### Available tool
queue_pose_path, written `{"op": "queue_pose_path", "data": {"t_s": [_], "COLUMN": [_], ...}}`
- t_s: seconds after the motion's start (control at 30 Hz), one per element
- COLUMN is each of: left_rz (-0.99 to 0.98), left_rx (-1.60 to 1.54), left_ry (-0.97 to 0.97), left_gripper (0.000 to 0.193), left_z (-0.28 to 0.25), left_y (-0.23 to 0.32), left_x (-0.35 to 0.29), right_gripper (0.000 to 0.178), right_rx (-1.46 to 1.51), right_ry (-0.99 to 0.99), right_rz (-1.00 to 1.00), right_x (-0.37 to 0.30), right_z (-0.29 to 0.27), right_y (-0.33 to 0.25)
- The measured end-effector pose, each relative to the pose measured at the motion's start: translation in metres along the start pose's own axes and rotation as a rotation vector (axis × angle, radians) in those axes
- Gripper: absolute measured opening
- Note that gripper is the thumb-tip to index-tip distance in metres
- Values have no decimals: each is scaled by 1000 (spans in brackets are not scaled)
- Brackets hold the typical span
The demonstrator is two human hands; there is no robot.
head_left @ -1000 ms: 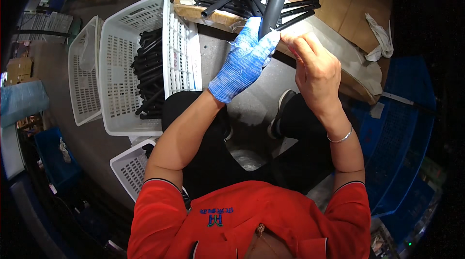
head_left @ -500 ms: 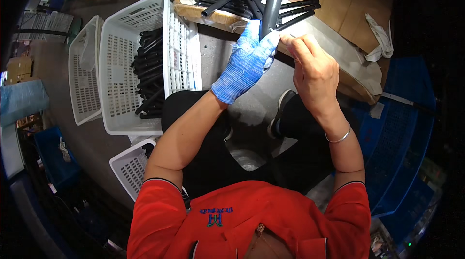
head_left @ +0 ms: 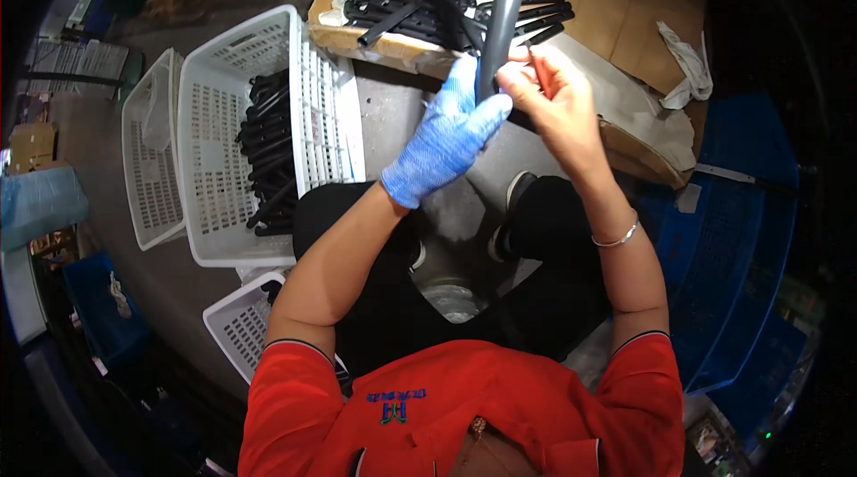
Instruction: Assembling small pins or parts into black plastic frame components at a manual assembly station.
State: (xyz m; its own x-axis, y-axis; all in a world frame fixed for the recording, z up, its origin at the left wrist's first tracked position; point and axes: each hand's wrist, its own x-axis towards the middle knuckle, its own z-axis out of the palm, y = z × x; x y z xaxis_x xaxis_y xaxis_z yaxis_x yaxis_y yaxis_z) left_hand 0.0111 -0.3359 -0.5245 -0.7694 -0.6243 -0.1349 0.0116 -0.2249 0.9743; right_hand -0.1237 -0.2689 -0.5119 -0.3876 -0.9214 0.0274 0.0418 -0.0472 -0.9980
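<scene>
A long dark grey tube [head_left: 508, 8] stands nearly upright in front of me, its upper end running out past the top edge of the view. My left hand [head_left: 440, 142], in a blue knit glove, is wrapped around the tube's lower part, thumb along the near side. My bare right hand [head_left: 562, 111] is at the tube's right side, thumb and fingers pinched together against or just beside it. Whatever that pinch holds is too small or hidden to make out. Behind the tube, a pile of black tubes [head_left: 415, 8] lies in an open cardboard box [head_left: 643, 13].
To my left stands a white slatted basket [head_left: 210, 138] with many black tubes [head_left: 268, 151] inside. Another white basket [head_left: 152, 169] is beyond it, and a smaller one [head_left: 237, 334] sits by my left leg. Blue plastic bins [head_left: 714, 272] are at the right.
Both hands and the tube's lower part have shifted slightly nearer to me. My right hand has moved a little left, its thumb closer to the tube. The surroundings sit slightly differently in view.
</scene>
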Motion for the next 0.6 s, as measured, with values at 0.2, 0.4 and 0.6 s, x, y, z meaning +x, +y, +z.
{"op": "queue_pose_path", "data": {"t_s": [0.2,0.4,0.6], "left_rz": [20,-13,-130], "left_rx": [230,341,-309], "left_ry": [-89,-309,-410], "left_gripper": [33,34,32], "left_z": [11,11,16], "left_y": [-8,-23,0], "left_x": [-8,-14,-10], "right_gripper": [20,24,28], "right_rx": [-157,6,132], "right_ry": [174,348,112], "right_rz": [-162,-299,-146], "right_x": [9,30,19], "right_z": [-18,-56,-46], "right_y": [-9,-25,-19]}}
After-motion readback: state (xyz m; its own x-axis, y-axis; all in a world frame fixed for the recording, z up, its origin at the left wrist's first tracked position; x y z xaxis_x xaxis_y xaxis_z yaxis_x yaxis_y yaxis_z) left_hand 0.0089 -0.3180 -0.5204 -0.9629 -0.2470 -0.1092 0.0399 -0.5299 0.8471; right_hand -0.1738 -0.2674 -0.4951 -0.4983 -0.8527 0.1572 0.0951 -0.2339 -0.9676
